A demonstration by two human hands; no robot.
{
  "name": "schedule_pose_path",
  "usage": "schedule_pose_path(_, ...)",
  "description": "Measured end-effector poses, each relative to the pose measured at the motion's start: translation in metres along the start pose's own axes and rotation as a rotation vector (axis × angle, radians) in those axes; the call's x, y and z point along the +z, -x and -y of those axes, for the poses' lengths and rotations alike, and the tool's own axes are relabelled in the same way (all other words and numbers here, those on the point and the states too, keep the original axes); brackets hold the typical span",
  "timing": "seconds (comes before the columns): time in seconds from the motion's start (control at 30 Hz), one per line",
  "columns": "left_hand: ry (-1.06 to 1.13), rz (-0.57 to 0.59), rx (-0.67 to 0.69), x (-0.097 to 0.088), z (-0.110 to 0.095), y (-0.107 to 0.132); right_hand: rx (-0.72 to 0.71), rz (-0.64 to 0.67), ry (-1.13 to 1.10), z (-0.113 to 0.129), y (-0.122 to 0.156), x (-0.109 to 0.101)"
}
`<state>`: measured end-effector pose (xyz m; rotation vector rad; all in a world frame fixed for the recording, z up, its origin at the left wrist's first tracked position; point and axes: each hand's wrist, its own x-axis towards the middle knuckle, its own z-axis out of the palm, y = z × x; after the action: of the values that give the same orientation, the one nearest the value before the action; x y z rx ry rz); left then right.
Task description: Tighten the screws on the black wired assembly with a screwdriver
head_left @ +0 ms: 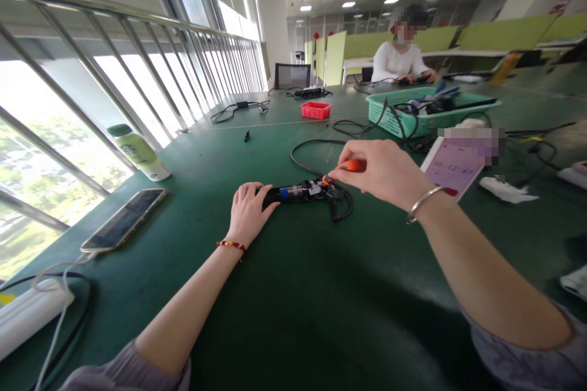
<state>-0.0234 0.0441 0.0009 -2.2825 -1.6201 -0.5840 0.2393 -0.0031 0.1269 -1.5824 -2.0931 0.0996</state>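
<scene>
1. Orange tool (353, 165) is clamped in R grip (387, 168), tilted prob. for reach to exposed end of black device (293, 193); tip contact can't be told.
2. Device is held flat on green table (321, 299) by L grip (247, 209), closed round its left end, prob. vs. rolling.
3. Body: tubular, blue-banded, innards bared; cable (315, 141) looped nearby.

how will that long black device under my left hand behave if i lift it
The black device is likely stiff, given its straight, rod-like body. Its small exposed parts at the right end look delicate and easily snagged. The thin cable looping beside that end seems floppy, so it may trail or tug if attached.
</scene>
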Motion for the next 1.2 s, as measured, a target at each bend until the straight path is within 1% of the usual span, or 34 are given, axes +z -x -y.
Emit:
schedule_pose_path(0.1, -0.024, -0.005, -0.024, -0.001, -0.001, 0.0, -0.103, -0.031, 0.015, -0.002, -0.001, 0.001)
schedule_pose_path(0.13, -0.026, -0.002, -0.029, -0.001, -0.001, 0.0, -0.111, -0.029, 0.018, -0.003, -0.001, 0.001)
schedule_pose_path(0.17, -0.022, 0.005, -0.032, -0.001, 0.0, 0.0, -0.093, -0.025, 0.023, -0.003, -0.001, 0.001)
schedule_pose_path(0.23, -0.001, 0.028, -0.037, -0.001, 0.0, -0.001, -0.013, -0.004, 0.036, -0.003, -0.002, 0.002)
schedule_pose_path(0.3, 0.023, 0.047, -0.041, 0.0, 0.001, -0.001, 0.038, 0.037, 0.04, -0.003, -0.002, 0.002)
schedule_pose_path(0.37, 0.032, 0.058, -0.043, 0.0, 0.002, -0.001, 0.029, 0.075, 0.037, -0.003, -0.002, 0.0)
schedule_pose_path(0.47, 0.027, 0.063, -0.045, 0.0, 0.002, -0.001, 0.013, 0.097, 0.045, -0.005, -0.002, -0.005)
schedule_pose_path(0.63, 0.034, 0.071, -0.048, 0.0, 0.002, -0.001, 0.039, 0.077, 0.067, -0.011, -0.003, -0.012)
schedule_pose_path(1.2, 0.047, 0.076, -0.05, -0.001, 0.002, -0.001, 0.035, 0.065, 0.06, -0.016, -0.006, -0.007)
